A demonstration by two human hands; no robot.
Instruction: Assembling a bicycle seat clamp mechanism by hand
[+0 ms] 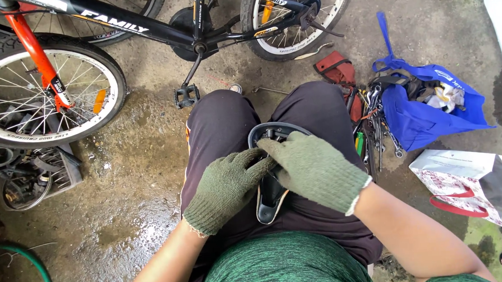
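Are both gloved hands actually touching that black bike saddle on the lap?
Touching. The head view shows the left hand and the right hand both pressed onto the black saddle, with no gap.

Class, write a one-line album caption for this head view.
Two gloved hands, left hand and right hand, grip a black bicycle saddle in the lap.

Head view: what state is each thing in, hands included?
Left hand: gloved, resting on the saddle's side.
Right hand: gloved, gripping the saddle's upper part.
Bicycle saddle: black, underside up, lying on the person's lap.
Small bicycle: standing on wet concrete, pedal down.
Blue tote bag: open, slumped on the ground.
Wrenches: loose, piled beside the bag.
White paper bag: lying on its side.
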